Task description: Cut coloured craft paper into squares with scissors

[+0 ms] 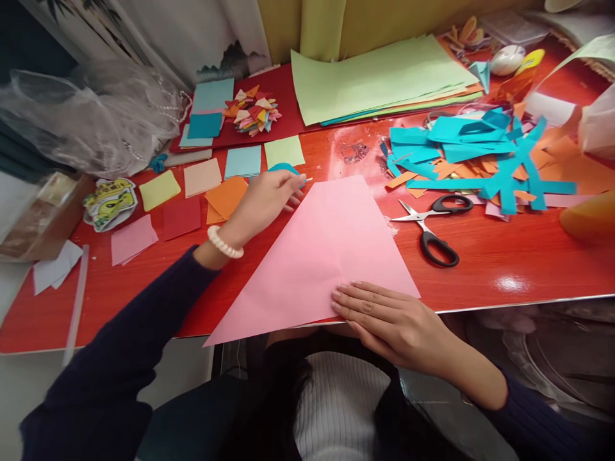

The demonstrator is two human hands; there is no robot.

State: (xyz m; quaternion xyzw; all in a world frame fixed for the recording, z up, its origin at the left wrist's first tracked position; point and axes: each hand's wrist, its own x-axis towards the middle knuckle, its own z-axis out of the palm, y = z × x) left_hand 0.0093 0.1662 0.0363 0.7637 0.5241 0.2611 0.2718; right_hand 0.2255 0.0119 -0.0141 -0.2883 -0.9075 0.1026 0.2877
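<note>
A large sheet of pink paper lies at the table's front edge, its pointed left corner jutting past the edge. My right hand presses flat on its lower right part, fingers stretched out. Beside the sheet's upper left edge is my left hand, loosely bent with the fingers apart; I see nothing held in it. Just behind those fingers shows a blue rounded thing, partly hidden, its kind unclear. To the right of the sheet lie scissors with black handles, blades apart.
Small paper squares, including orange, red and yellow, lie at the left. Blue and orange scraps pile up at the right. Behind are green sheets and a folded-paper ring. A clear strip crosses the left front edge.
</note>
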